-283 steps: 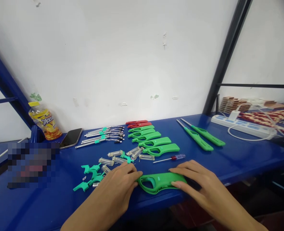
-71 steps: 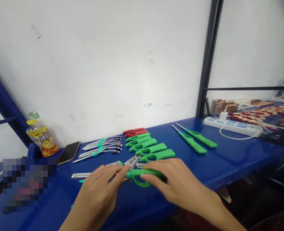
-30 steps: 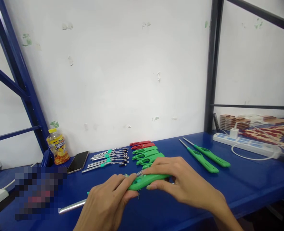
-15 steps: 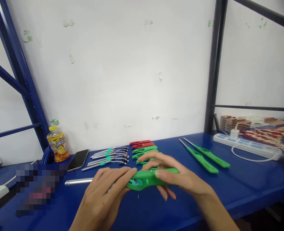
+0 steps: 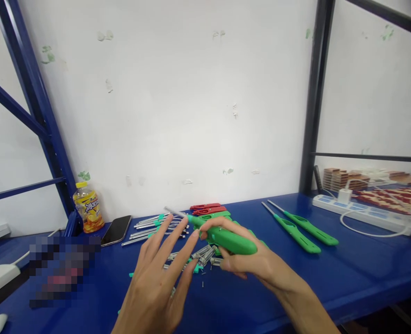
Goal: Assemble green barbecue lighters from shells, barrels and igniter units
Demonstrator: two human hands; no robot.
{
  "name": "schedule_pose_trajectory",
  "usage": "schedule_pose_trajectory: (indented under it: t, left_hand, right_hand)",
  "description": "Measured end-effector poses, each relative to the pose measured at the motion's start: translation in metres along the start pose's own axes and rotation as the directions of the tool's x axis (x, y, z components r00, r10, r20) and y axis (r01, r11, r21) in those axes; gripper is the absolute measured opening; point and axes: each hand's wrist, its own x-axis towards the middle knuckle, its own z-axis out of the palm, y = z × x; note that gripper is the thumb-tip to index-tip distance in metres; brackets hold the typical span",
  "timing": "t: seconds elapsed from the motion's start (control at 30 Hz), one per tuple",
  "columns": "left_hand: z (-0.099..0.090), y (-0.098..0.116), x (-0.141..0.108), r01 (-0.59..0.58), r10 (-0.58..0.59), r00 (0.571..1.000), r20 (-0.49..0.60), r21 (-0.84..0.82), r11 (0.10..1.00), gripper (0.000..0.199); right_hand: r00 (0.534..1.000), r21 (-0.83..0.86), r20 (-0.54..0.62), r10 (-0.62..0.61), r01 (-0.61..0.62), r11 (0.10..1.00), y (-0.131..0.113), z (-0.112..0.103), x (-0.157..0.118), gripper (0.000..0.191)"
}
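My right hand (image 5: 261, 264) is closed around the handle of a green long-nosed lighter (image 5: 231, 240). Its metal tube slants up and left over the table. My left hand (image 5: 158, 283) is open, fingers spread, just beside the lighter; whether a fingertip touches it I cannot tell. Beneath the hands lie small metal and clear parts (image 5: 205, 254), partly hidden, and a tiny screw (image 5: 202, 284). Behind are metal tubes with wires (image 5: 144, 234), red handle shells (image 5: 208, 207) and green handle shells (image 5: 214, 215), partly covered by my right hand.
Two green lighters (image 5: 298, 235) lie to the right on the blue table (image 5: 358, 269). A white power strip (image 5: 365, 212) with a cable stands farther right. On the left are a phone (image 5: 117, 230), a yellow-capped bottle (image 5: 88, 208) and a blurred-out patch.
My right hand has turned the lighter so its tube points up and away. My left hand has let go of it and spread its fingers. Small parts on the table are now uncovered.
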Motion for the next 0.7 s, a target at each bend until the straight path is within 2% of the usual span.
schedule_pose_trajectory:
  t: [0.07, 0.13, 0.3, 0.5, 0.7]
  left_hand:
    - [-0.001, 0.000, -0.001, 0.005, -0.005, 1.000, 0.013, -0.015, 1.000, 0.047]
    - [-0.001, 0.000, -0.002, 0.013, -0.012, 1.000, 0.018, -0.036, 0.999, 0.045]
    - [0.002, -0.001, -0.002, 0.040, -0.038, 0.999, 0.030, -0.069, 0.997, 0.045]
    - [0.002, -0.001, -0.003, 0.035, -0.032, 0.999, 0.042, -0.074, 0.997, 0.042]
    - [0.005, -0.003, -0.008, 0.057, -0.049, 0.996, 0.076, -0.112, 0.992, 0.042]
  right_hand:
    - [0.992, -0.159, -0.129, -0.011, -0.010, 0.987, 0.001, -0.003, 0.000, 0.062]
    - [0.978, -0.256, -0.207, -0.015, -0.040, 0.966, 0.001, -0.007, 0.001, 0.064]
    - [0.958, -0.421, -0.279, -0.070, -0.057, 0.905, -0.007, -0.010, -0.003, 0.056]
    - [0.953, -0.434, -0.294, -0.069, -0.069, 0.898, -0.018, -0.006, -0.009, 0.046]
    - [0.957, -0.386, -0.282, -0.069, -0.048, 0.921, -0.019, -0.007, -0.010, 0.043]
